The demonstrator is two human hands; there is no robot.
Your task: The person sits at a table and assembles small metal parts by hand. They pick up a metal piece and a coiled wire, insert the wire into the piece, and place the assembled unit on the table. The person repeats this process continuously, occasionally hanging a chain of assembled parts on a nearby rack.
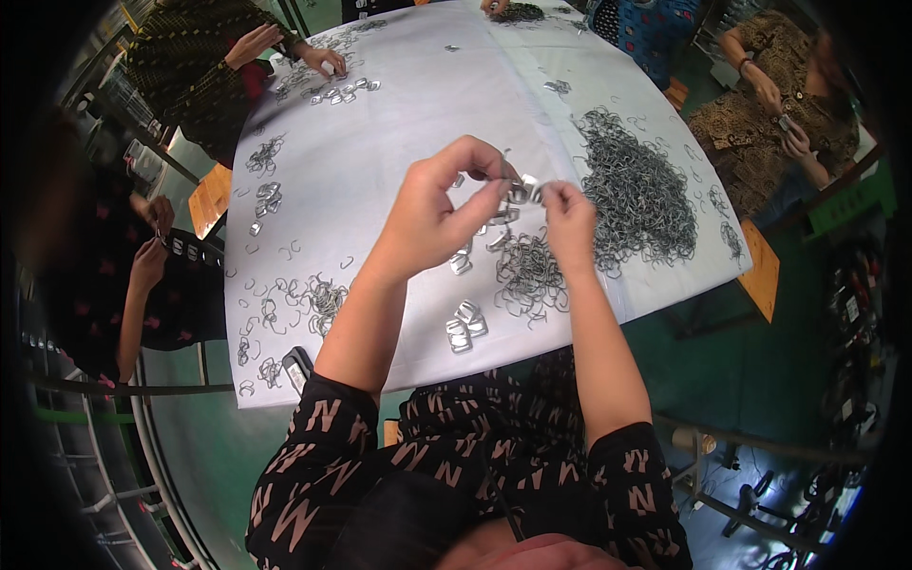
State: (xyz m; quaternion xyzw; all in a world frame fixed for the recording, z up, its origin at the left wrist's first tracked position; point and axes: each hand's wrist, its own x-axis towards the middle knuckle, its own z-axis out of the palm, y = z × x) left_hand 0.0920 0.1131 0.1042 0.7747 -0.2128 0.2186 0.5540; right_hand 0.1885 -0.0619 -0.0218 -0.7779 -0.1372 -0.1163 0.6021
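My left hand [432, 209] is raised over the white-covered table, its thumb and forefinger pinched on a small shiny metal buckle [520, 193]. My right hand [572, 228] comes in from the right, with bent fingertips closed at the other side of the same buckle; fine detail between the fingers is blurred. Below the hands lie more silver buckles [461, 261] and a small pile of curved wire hooks [532, 280]. Another cluster of buckles [465, 326] rests closer to me. To the right of my right hand spreads a large grey heap of wire hooks [638, 190].
Loose hooks [326, 302] and a black object with a pale label [297, 369] lie by my left forearm. Co-workers sit around the white table [427, 104]; one person's hand [326, 63] reaches over buckles at the far left. Wooden stools [209, 199] stand beside the table.
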